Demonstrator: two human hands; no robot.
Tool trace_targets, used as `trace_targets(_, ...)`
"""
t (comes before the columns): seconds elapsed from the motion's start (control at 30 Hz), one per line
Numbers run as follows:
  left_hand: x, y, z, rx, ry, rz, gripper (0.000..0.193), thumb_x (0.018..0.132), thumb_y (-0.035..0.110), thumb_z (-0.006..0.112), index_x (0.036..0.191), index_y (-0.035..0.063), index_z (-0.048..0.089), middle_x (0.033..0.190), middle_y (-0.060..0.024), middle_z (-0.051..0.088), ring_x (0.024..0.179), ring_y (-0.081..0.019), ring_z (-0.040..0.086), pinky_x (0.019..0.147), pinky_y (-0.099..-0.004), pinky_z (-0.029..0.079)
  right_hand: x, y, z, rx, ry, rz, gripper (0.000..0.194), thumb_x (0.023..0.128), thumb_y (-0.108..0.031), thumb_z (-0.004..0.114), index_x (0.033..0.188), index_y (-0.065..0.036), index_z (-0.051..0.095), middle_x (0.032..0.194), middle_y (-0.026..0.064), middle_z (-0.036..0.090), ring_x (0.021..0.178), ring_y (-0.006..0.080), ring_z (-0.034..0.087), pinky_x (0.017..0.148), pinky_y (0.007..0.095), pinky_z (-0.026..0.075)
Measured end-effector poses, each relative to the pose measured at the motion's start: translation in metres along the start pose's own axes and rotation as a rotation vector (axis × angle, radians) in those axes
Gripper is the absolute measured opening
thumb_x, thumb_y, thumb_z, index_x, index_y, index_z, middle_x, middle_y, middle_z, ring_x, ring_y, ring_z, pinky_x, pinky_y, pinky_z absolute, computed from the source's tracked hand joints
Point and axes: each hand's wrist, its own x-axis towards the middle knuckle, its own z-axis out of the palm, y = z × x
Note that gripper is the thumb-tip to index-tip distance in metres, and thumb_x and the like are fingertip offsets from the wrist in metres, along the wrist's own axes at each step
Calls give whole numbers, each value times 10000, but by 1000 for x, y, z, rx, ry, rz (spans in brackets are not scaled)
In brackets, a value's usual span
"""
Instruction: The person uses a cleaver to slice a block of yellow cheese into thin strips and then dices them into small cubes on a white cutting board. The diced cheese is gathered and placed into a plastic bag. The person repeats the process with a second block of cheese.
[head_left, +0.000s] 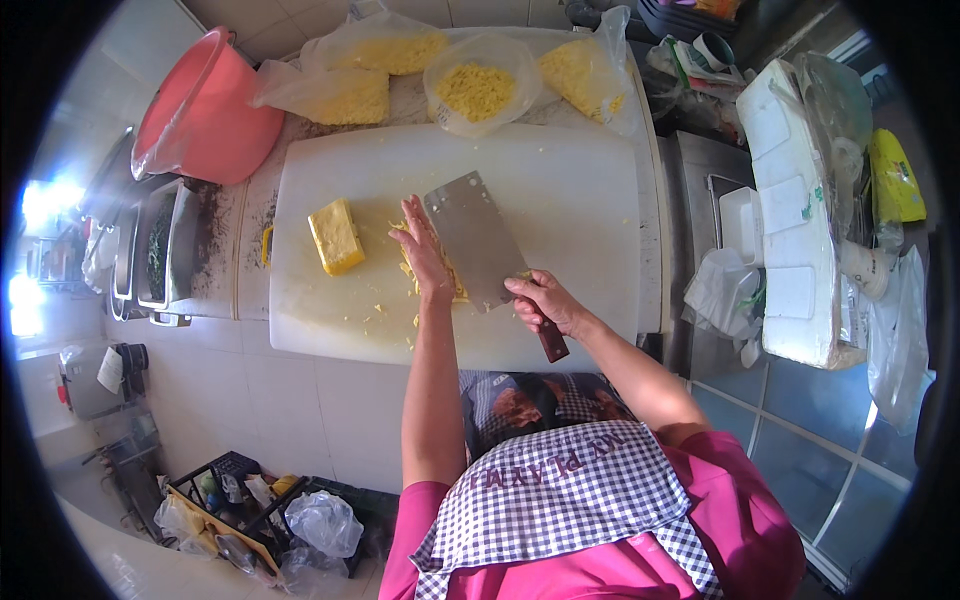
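My right hand (546, 304) grips the wooden handle of a wide cleaver (480, 240), its blade lying slanted over a white cutting board (585, 195). Left of the blade, my left hand (427, 251) is held on edge with its fingers extended, against thin yellow shreds (407, 266) partly hidden beneath the hand and blade. A yellow block (335, 236), perhaps egg or cheese, rests farther left on the board. Small yellow crumbs are scattered near the front of the board.
Behind the board stand a bag-lined bowl of chopped yellow food (476, 91) and several plastic bags of it (585, 75). A pink tub (217, 112) is at back left, metal trays (169, 244) at left. A white foam box (791, 217) stands right; crates (300, 487) sit below left.
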Motion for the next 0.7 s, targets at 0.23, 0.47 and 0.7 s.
trace_targets(0.23, 2, 15, 0, -46, 85, 23, 868, 953, 720, 54, 1586, 127, 72, 1659, -37, 68, 1526, -227, -8, 1213, -461, -40, 15, 1, -6, -166, 141, -71, 255, 964, -274, 607, 828, -102, 476, 586, -25, 453, 439, 74, 429, 407, 273, 396)
trace_targets(0.47, -58, 4, -64, 783, 403, 351, 725, 1047, 542, 186, 1568, 42, 125, 1643, -157, 75, 1523, -287, 3, 1221, -425, 9, 11, 1, -31, -675, 406, -362, 358, 970, -244, 549, 705, -17, 465, 507, 68, 524, 408, 140, 543, 383, 337, 458)
trace_targets(0.7, -92, -43, -85, 1294, 691, 26, 707, 1058, 458, 266, 1527, -62, 170, 1606, -244, 149, 1507, -352, 94, 1223, -431, 81, 24, 5, -47, -1262, 706, -580, 258, 934, -168, 558, 759, 20, 531, 624, 245, 596, 605, 439, 617, 562, 511, 498)
